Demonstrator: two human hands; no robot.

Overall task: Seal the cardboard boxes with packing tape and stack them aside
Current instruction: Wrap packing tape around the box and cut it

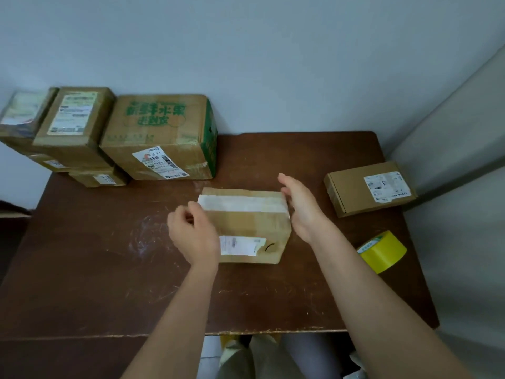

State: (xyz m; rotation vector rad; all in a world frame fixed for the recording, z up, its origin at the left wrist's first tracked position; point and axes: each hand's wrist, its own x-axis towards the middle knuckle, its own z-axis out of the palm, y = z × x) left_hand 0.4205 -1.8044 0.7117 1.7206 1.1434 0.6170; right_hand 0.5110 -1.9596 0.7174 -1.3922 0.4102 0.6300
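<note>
**Taped box between two hands at mid-desk**

A small cardboard box (pixel 247 225) sits mid-desk (pixel 109 255). The left hand (pixel 192 235) curls its fingers at the box's left edge; the right hand (pixel 302 207) flanks the right side, fingers straight. Yellow tape roll (pixel 382 251) and flat box (pixel 369 187) lie right; stacked boxes (pixel 109 138) stand far left.

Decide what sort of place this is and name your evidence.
Probably a small home or office parcel-packing corner: labelled cardboard boxes stacked against the wall, a yellow tape roll, and a worn wooden table.
</note>
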